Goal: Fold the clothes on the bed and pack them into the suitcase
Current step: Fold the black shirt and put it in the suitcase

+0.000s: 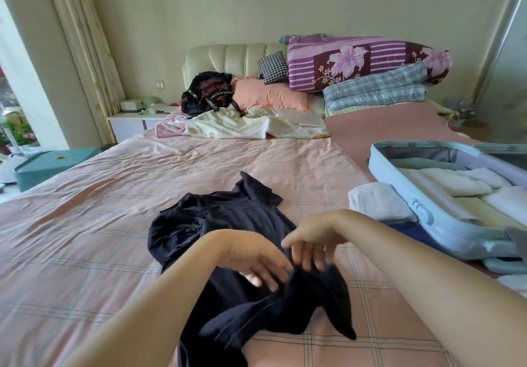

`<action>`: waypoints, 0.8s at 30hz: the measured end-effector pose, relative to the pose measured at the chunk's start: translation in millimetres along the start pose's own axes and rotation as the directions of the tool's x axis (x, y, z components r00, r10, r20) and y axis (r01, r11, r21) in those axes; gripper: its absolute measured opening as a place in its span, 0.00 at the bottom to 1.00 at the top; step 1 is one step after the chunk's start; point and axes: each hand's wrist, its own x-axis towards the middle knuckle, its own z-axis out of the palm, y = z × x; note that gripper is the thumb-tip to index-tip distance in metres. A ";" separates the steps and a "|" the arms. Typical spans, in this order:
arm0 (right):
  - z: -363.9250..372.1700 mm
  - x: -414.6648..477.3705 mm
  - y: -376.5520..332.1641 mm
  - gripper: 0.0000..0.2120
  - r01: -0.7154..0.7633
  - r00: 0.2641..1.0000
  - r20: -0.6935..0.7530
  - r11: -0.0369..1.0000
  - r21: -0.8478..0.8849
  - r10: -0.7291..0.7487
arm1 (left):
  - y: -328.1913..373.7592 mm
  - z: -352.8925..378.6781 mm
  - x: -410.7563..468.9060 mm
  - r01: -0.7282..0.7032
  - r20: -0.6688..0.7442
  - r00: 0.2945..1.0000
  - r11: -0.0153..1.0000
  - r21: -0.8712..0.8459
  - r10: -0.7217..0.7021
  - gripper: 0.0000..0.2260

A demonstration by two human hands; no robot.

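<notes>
Pink bed [85,224] bore a dress [228,215] running lengthwise away; right hand [310,238] pinched its bunched cloth, left hand [251,255] touched beside, grip unclear; suitcase [422,210] lay open rightward.

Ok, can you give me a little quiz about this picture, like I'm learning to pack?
1. True or false: the suitcase is closed.
2. What colour is the garment under the left hand and right hand? A pink, B dark, C white.
3. Fill in: the suitcase lies on the person's ____ side.
Key: 1 false, it lies open with folded clothes inside; 2 B; 3 right.
</notes>
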 end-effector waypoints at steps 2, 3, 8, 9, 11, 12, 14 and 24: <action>-7.1 27.0 -3.1 0.12 0.068 0.934 -0.355 0.996 0.064 -0.041 | -0.6 -13.0 6.5 -0.092 -0.338 0.933 0.991 0.101 0.121 0.07; -8.7 42.9 -4.1 0.11 0.103 0.871 -0.487 0.993 0.062 -0.060 | -2.0 -21.2 10.8 -0.088 -0.479 0.860 0.975 0.204 0.178 0.08; -16.6 116.0 -14.8 0.13 0.153 0.731 -0.657 0.982 -0.107 -0.185 | -21.8 -70.9 38.0 0.230 -0.707 0.670 0.842 0.488 0.227 0.17; -19.6 127.2 -19.7 0.17 0.145 0.712 -0.674 0.981 -0.131 -0.196 | -27.4 -82.8 43.1 0.279 -0.737 0.635 0.819 0.501 0.234 0.18; -29.5 152.4 -32.8 0.23 0.139 0.662 -0.708 0.969 -0.205 -0.245 | -38.5 -112.5 50.4 0.380 -0.791 0.556 0.768 0.515 0.255 0.20; -35.1 164.7 -39.9 0.26 0.131 0.640 -0.720 0.961 -0.243 -0.270 | -43.5 -127.6 51.8 0.448 -0.810 0.530 0.728 0.519 0.252 0.21; -46.5 188.4 -53.2 0.31 0.082 0.628 -0.715 0.939 -0.333 -0.308 | -53.6 -158.4 53.8 0.572 -0.841 0.510 0.659 0.489 0.181 0.25; -90.3 231.2 -47.3 0.21 -0.111 0.658 -0.612 0.748 -0.654 -0.438 | -47.0 -230.8 92.8 0.621 -0.823 0.523 0.562 0.545 0.220 0.18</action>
